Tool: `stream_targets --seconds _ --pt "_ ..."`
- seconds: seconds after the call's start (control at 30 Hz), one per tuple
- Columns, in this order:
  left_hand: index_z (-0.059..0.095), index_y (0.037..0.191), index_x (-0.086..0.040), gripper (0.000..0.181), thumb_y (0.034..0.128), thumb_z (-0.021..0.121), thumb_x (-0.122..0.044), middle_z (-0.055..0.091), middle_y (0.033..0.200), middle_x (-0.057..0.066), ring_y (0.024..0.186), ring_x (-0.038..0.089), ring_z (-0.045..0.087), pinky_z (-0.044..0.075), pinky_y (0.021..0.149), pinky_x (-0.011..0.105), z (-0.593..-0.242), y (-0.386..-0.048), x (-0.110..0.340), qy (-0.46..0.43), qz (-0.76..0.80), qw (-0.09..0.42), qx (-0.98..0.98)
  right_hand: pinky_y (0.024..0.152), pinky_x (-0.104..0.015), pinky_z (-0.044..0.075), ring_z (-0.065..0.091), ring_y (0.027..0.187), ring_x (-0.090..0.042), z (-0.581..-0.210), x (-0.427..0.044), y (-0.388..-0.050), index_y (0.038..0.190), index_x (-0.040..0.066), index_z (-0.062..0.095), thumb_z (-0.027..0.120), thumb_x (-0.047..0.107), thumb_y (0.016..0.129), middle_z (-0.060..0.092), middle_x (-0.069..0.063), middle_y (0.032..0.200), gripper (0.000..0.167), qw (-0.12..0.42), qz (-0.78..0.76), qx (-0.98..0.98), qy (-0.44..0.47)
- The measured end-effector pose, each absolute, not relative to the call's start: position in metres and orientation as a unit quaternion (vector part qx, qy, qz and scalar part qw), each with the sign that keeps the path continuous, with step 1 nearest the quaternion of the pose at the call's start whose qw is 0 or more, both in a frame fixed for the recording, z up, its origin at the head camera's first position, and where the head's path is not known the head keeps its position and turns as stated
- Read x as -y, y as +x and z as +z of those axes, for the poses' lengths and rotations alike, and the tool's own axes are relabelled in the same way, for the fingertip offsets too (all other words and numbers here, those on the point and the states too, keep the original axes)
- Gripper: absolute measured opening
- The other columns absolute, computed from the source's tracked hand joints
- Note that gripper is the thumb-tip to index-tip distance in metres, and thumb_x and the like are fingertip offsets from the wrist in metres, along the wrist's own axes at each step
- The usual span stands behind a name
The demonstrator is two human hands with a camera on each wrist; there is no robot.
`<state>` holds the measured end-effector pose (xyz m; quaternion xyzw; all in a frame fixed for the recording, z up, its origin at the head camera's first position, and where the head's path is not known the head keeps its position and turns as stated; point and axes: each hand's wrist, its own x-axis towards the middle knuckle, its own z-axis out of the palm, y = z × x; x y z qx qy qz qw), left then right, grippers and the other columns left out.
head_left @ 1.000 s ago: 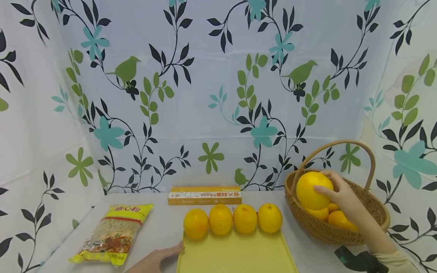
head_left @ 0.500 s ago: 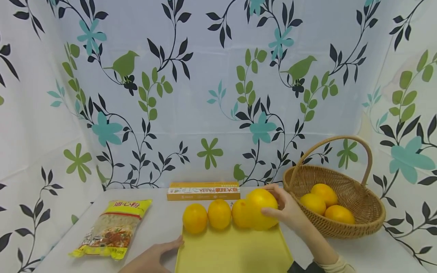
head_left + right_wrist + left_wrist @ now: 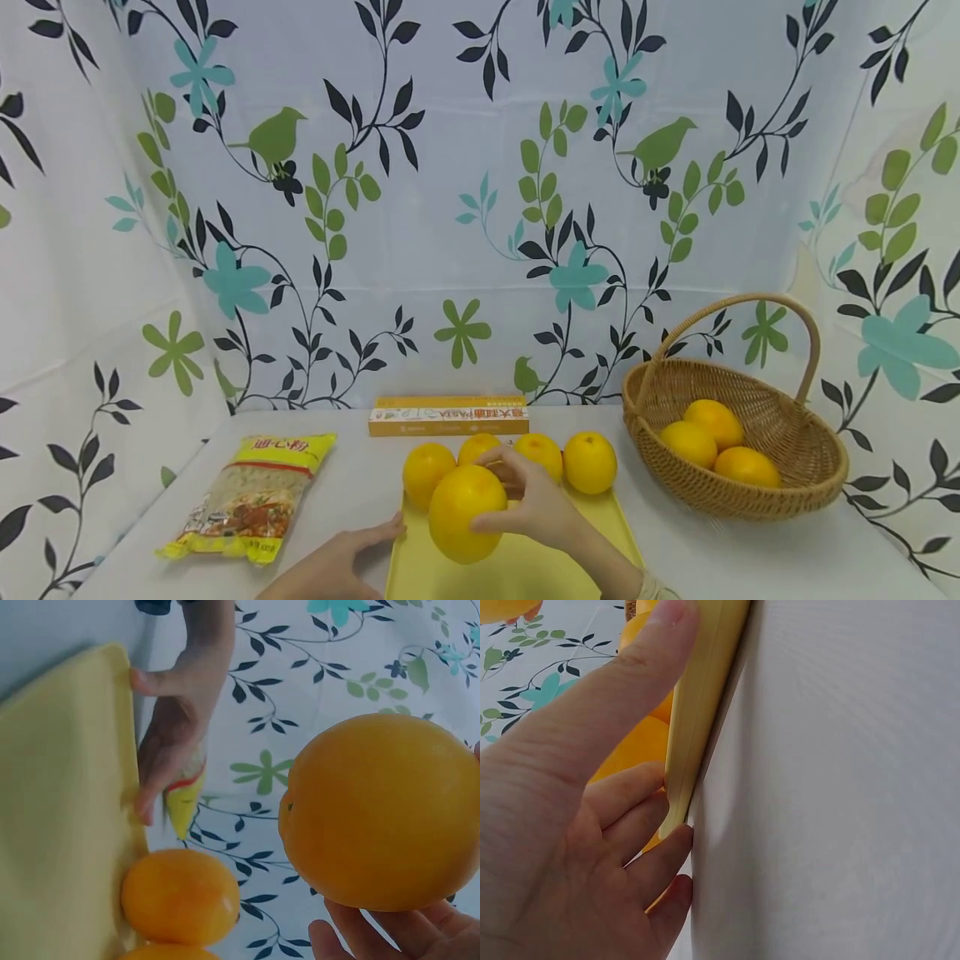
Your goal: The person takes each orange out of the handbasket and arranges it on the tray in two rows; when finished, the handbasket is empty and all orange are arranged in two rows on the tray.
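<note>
Likely placing: right hand grips round orange fruit above yellow rectangular tray — left hand, fingers loose, touches it — needs lowering.

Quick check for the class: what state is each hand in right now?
Left hand: open, touching the edge of the yellow tray.
Right hand: holding an orange.
</note>
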<state>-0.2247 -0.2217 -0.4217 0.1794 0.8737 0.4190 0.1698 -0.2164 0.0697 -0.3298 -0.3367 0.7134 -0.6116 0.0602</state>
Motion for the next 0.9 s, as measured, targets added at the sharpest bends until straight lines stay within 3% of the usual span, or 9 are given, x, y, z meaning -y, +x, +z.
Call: stream_targets --seconds 0.27,0.63,0.9 --pt "0.044 0.133 -0.017 0.086 0.0579 0.080 -0.036 0.033 0.140 0.011 0.125 0.044 0.021 0.010 0.091 0.069 -0.423 -0.225 0.222 0.157 0.432 0.192 -0.867 0.077 -0.029 0.050 0.056 0.096 -0.011 -0.363 -0.043 -0.214 0.110 0.011 0.052 0.077 0.024 0.070 0.058 0.005 0.106 0.048 0.098 -0.591 -0.723 -0.345" --pt "0.043 0.134 -0.019 0.088 0.0566 0.080 -0.039 0.030 0.142 0.007 0.126 0.043 0.019 0.011 0.092 0.069 -0.423 -0.222 0.222 0.149 0.426 0.209 -0.868 0.077 -0.024 0.048 0.052 0.096 -0.009 -0.392 -0.029 -0.208 0.108 0.016 0.052 0.075 0.020 0.072 0.058 0.007 0.103 0.043 0.157 -0.587 -0.721 -0.331" --pt "0.039 0.136 -0.012 0.090 0.0590 0.080 -0.036 0.030 0.141 0.012 0.126 0.039 0.024 0.016 0.097 0.062 -0.421 -0.227 0.229 0.249 0.387 0.171 -0.871 0.085 -0.021 0.043 0.047 0.102 -0.007 -0.400 -0.030 -0.210 0.116 0.019 0.045 0.074 0.019 0.073 0.052 0.010 0.110 0.051 0.190 -0.548 -0.724 -0.374"
